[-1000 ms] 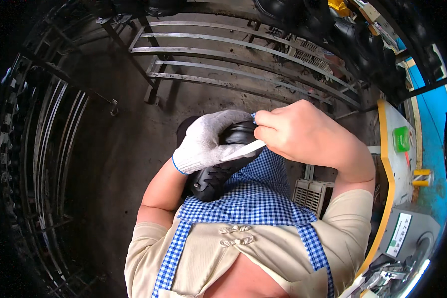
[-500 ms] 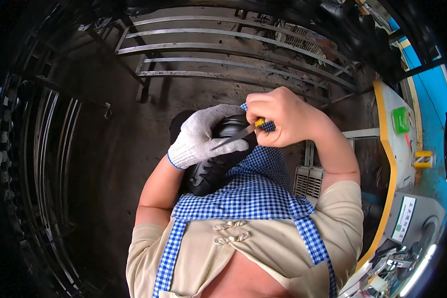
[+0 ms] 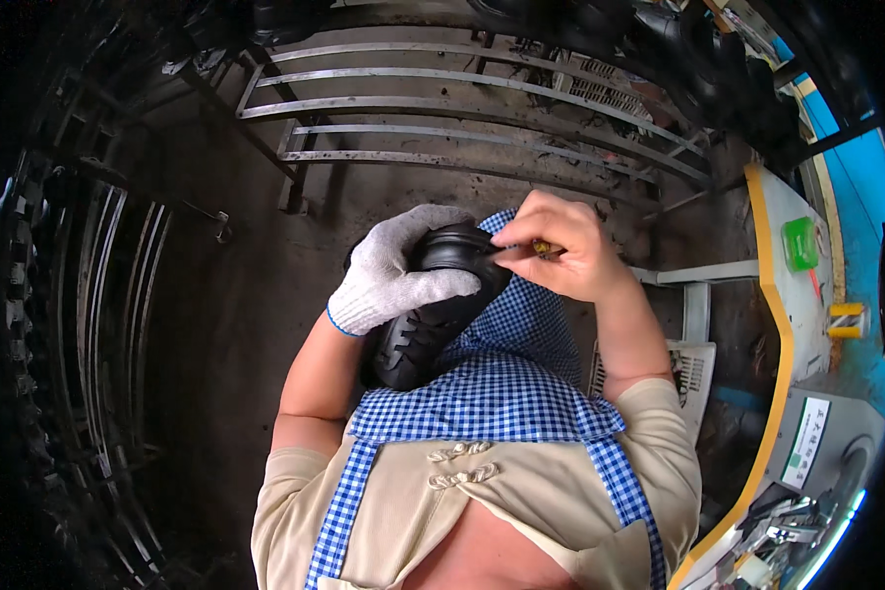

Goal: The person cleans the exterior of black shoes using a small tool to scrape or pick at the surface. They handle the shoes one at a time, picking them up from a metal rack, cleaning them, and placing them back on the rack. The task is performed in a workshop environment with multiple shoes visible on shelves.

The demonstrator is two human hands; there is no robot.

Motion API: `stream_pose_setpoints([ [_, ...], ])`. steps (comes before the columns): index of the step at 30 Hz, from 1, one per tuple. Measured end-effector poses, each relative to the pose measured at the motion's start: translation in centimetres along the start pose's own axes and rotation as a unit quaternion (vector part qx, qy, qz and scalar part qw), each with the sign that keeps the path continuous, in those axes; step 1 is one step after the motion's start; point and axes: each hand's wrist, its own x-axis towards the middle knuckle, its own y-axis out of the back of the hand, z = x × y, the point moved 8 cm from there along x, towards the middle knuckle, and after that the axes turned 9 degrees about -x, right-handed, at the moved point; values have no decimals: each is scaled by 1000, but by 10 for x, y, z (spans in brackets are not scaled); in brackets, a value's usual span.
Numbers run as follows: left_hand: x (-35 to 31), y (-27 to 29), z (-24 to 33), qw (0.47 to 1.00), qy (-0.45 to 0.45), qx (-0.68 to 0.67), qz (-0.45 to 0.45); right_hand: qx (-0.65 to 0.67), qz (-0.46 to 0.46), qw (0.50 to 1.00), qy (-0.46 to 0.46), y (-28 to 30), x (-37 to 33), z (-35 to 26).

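A black lace-up shoe [image 3: 415, 334] lies tilted over my lap, its laces toward me. My left hand [image 3: 379, 270], in a white knitted glove, is closed round the shoe, thumb along its near side. At the shoe's right edge is my bare right hand [image 3: 565, 246], with thumb and fingers pinched together. It grips a small knife [image 3: 542, 249]; a bit of the yellow handle shows between the fingers, while most of the blade is hidden. The fingertips are at the shoe's rim. A blue checked apron [image 3: 482, 398] covers my lap.
A metal rack [image 3: 383, 105] stands beyond my knees, with more rails at the left. On the right, a yellow-edged table [image 3: 782, 393] bears a green container [image 3: 799, 243], a yellow roll [image 3: 847, 320] and a grey machine [image 3: 826, 433]. A white crate [image 3: 695, 383] sits below.
My right hand has moved slightly down and right, its fingers now pinched at the shoe's edge. The knife blade, which lay visible across the shoe, is now mostly hidden. The left hand keeps its hold.
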Motion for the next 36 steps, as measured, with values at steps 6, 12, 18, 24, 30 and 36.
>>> stream_pose_setpoints([
  [6, 2, -11, 1, 999, -30, 15, -26, -199, -152, 963, 101, 2, 19, -38],
  [12, 0, -19, 0, 995, -61, 71, -41, -307, -297, 896, 122, -18, 28, -55],
  [18, 0, -22, 3, 990, -56, 127, -38, -278, -304, 904, 114, -30, 25, -41],
  [24, 2, -21, -3, 994, -59, 84, -44, -164, -237, 957, 41, -22, 18, -16],
  [30, 4, -19, -13, 996, -50, 52, -56, 43, -157, 986, -35, -16, 9, 17],
  [36, 3, -12, -16, 998, -31, 36, -38, 73, -91, 991, -61, -16, -8, 22],
])
